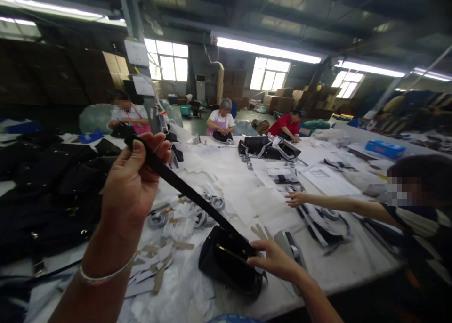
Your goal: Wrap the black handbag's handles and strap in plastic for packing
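A small black handbag (pixel 229 266) with gold-coloured fittings stands near the table's front edge. Its black strap (pixel 190 191) runs in a straight slant from the bag up to the left. My left hand (pixel 132 172), raised and wearing a bangle on the wrist, pinches the strap's upper end between thumb and fingers. My right hand (pixel 271 259) is at the bag's right end, its fingers closed on the lower part of the strap where it meets the bag. Part of the bag's opening lies under the strap.
Black bags (pixel 60 181) are heaped at the left. Paper and card scraps (pixel 155 266) and grey rolls (pixel 203 214) lie around the table's middle. A co-worker's arm (pixel 339 205) reaches in from the right. Several people work across the table, near wrapped black bags (pixel 268 146).
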`<state>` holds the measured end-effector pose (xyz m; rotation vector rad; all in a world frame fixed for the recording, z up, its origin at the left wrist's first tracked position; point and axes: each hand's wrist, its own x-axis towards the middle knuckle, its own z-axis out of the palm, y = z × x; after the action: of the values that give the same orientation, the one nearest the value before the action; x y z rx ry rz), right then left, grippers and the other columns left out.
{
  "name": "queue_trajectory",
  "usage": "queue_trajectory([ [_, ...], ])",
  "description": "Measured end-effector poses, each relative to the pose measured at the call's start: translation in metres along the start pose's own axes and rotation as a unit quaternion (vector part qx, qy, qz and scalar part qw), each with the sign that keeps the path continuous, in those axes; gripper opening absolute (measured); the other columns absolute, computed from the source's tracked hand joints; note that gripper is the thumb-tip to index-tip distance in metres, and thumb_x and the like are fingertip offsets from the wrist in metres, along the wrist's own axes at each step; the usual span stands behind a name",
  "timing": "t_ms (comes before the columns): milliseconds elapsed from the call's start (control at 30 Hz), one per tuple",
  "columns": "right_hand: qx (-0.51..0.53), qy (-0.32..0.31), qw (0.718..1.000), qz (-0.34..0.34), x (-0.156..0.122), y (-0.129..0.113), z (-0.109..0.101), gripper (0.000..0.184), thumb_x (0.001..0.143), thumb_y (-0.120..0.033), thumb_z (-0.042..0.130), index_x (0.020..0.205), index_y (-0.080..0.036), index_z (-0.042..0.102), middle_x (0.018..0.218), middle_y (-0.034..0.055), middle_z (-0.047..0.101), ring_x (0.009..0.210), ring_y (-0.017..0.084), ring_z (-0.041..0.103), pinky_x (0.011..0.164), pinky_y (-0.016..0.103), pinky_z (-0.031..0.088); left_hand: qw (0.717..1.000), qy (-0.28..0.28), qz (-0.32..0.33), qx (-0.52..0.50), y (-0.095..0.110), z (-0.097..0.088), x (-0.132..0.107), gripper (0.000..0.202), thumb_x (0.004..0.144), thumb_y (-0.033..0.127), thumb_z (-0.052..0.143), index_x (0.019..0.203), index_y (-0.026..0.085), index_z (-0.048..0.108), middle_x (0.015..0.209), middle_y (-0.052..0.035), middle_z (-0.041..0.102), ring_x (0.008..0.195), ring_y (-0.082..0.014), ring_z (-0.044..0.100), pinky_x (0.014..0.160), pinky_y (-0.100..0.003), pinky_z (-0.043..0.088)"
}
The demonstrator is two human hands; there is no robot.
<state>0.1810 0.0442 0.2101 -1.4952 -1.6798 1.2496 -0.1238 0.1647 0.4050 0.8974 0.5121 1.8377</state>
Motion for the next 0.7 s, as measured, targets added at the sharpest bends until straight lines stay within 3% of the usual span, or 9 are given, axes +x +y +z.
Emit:
queue_trajectory([
  [133, 0.062, -0.037, 0.996, -0.06, 0.015, -0.046, -0.003, 0.025, 0.074, -0.026, 0.073, 0.098, -0.02, 0.075, 0.1, 0.0037, 0.075, 0.098, 0.026, 0.065, 0.09, 0.034, 0.047, 1.0, -0.025, 0.01, -0.004, -0.003, 0.007, 0.01, 0.021, 0.097, 0.02, 0.051, 0.095, 0.019, 0.071, 0.096, -0.0029, 0.077, 0.089, -0.0144, 0.073, 0.086, -0.026, 0.058],
  [233, 0.098, -0.065, 0.99, -0.081, 0.023, -0.057, -0.006, 0.026, 0.076, -0.028, 0.073, 0.1, -0.018, 0.074, 0.099, 0.0048, 0.075, 0.095, 0.025, 0.066, 0.087, 0.034, 0.049, 0.999, -0.038, 0.016, -0.004, -0.009, 0.002, 0.016, 0.016, 0.095, 0.023, 0.056, 0.096, 0.019, 0.071, 0.097, -0.0035, 0.077, 0.092, -0.0159, 0.073, 0.088, -0.028, 0.058],
  [400, 0.076, -0.057, 0.992, -0.083, 0.023, -0.035, -0.007, 0.032, 0.074, -0.033, 0.075, 0.102, -0.017, 0.074, 0.102, 0.0065, 0.075, 0.099, 0.027, 0.066, 0.092, 0.038, 0.049, 1.0, -0.002, 0.011, 0.002, -0.016, -0.014, 0.021, 0.013, 0.094, 0.022, 0.058, 0.095, 0.018, 0.071, 0.099, -0.0042, 0.077, 0.091, -0.0151, 0.073, 0.088, -0.028, 0.058],
  [567, 0.059, 0.025, 0.997, -0.047, 0.018, 0.001, 0.001, 0.044, 0.072, -0.037, 0.077, 0.111, -0.018, 0.072, 0.115, 0.0092, 0.071, 0.112, 0.031, 0.062, 0.104, 0.045, 0.044, 0.999, 0.046, -0.004, 0.011, -0.023, -0.035, 0.028, 0.021, 0.097, 0.016, 0.049, 0.093, 0.017, 0.07, 0.097, -0.0041, 0.076, 0.091, -0.0139, 0.072, 0.084, -0.026, 0.058],
  [700, 0.068, 0.055, 0.995, -0.053, 0.016, 0.012, 0.008, 0.046, 0.075, -0.038, 0.074, 0.116, -0.019, 0.069, 0.122, 0.0093, 0.069, 0.117, 0.031, 0.06, 0.106, 0.044, 0.043, 0.996, 0.088, -0.026, 0.017, -0.041, -0.062, 0.039, 0.025, 0.097, 0.012, 0.044, 0.092, 0.015, 0.069, 0.097, -0.0066, 0.074, 0.091, -0.0144, 0.071, 0.083, -0.026, 0.058],
])
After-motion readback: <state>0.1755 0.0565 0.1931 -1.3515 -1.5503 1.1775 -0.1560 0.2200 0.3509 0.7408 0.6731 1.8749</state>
